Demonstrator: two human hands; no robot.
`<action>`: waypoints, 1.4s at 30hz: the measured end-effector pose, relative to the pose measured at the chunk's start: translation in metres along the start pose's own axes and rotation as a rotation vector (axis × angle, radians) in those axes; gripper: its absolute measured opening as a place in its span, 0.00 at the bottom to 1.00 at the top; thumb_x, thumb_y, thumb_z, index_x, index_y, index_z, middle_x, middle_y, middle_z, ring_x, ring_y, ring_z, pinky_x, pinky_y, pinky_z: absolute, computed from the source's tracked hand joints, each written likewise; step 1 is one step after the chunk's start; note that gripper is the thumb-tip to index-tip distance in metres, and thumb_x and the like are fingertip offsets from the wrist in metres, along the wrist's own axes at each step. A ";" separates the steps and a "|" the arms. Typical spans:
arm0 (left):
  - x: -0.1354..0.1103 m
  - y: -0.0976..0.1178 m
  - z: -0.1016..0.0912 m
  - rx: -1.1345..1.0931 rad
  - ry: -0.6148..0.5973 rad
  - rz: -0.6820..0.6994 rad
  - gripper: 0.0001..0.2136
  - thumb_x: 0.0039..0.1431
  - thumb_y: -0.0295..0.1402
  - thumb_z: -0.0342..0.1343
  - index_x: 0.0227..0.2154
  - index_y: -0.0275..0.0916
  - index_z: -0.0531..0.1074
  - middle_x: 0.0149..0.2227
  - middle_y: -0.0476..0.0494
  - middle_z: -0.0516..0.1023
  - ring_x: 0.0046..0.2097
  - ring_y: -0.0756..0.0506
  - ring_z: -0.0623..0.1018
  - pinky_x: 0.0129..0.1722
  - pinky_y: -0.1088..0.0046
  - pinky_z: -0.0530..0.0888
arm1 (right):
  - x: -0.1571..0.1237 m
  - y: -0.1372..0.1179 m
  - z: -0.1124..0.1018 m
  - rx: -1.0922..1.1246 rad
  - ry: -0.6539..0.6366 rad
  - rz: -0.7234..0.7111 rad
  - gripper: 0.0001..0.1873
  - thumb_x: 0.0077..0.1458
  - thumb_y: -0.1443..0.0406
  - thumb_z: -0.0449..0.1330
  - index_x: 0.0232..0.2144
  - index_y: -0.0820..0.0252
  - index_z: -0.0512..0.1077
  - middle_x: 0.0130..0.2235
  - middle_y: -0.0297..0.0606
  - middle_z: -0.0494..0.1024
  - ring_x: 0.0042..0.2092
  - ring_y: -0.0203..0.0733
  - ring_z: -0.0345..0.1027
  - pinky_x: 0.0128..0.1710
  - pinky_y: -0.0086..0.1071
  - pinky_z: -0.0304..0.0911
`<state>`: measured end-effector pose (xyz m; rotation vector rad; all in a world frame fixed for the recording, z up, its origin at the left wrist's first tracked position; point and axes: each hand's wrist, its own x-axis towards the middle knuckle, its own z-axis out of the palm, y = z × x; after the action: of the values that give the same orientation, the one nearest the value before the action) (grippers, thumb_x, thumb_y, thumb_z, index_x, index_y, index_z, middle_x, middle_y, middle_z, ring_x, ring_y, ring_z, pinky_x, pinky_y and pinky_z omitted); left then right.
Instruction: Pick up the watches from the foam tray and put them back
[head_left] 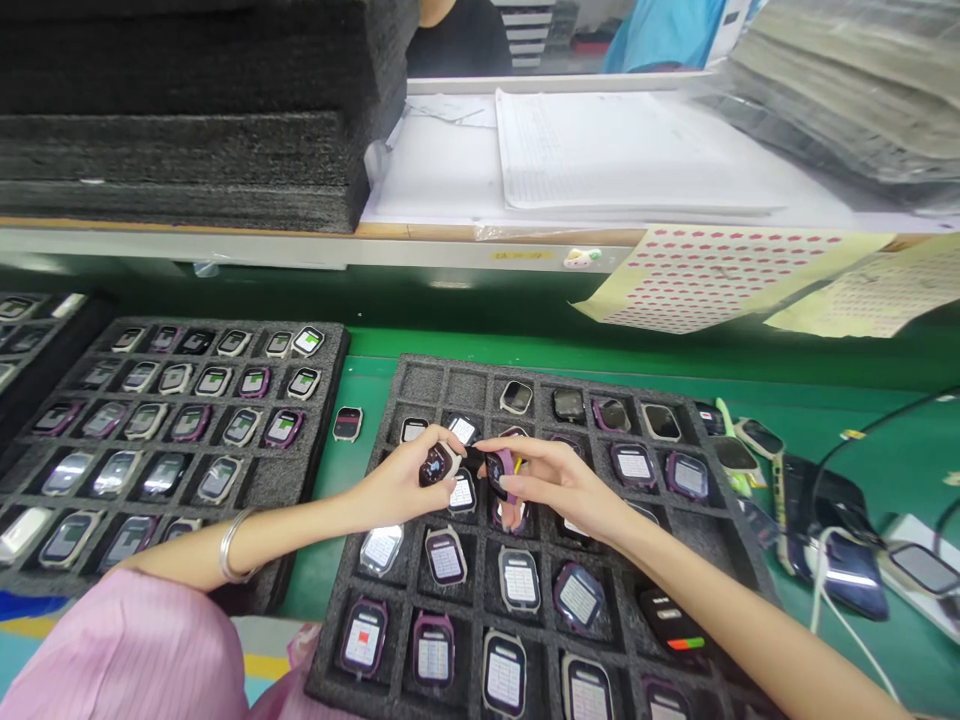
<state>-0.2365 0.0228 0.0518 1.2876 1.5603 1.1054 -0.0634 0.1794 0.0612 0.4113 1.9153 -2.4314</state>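
Note:
My left hand (pixel 405 482) pinches a small dark smartwatch body (pixel 438 464) between thumb and fingers, above the black foam tray (pixel 431 385) in front of me. My right hand (pixel 564 485) holds a purple-edged smartwatch body (pixel 501 472) just to the right of it, fingers curled round it. The two hands nearly touch over the tray's middle. Many pockets of this tray hold watch bodies with lit screens (pixel 519 578); a few back pockets are bare. A silver bangle (pixel 231 545) sits on my left wrist.
A second foam tray (pixel 330 345) full of watches lies to the left, one loose watch (pixel 347 423) between the trays. Phones and cables (pixel 832 545) lie right. Stacked foam sheets (pixel 195 150), papers (pixel 630 150) and sticker sheets (pixel 720 275) sit on the shelf behind.

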 end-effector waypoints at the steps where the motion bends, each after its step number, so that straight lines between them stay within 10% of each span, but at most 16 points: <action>1: 0.000 0.000 0.000 -0.012 0.003 -0.003 0.14 0.54 0.25 0.52 0.44 0.40 0.62 0.38 0.49 0.69 0.38 0.48 0.68 0.38 0.74 0.64 | -0.001 -0.001 0.001 0.003 0.006 0.002 0.23 0.56 0.63 0.63 0.53 0.62 0.69 0.26 0.34 0.77 0.26 0.39 0.75 0.29 0.31 0.71; 42: -0.001 0.003 -0.003 -0.047 0.032 -0.048 0.13 0.54 0.26 0.53 0.43 0.41 0.62 0.31 0.54 0.67 0.29 0.52 0.65 0.28 0.77 0.62 | -0.003 -0.002 0.002 0.008 -0.020 0.007 0.25 0.56 0.61 0.63 0.55 0.63 0.68 0.30 0.37 0.78 0.25 0.37 0.75 0.27 0.30 0.72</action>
<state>-0.2385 0.0216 0.0553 1.2000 1.5716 1.1308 -0.0615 0.1774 0.0646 0.3916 1.8928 -2.4302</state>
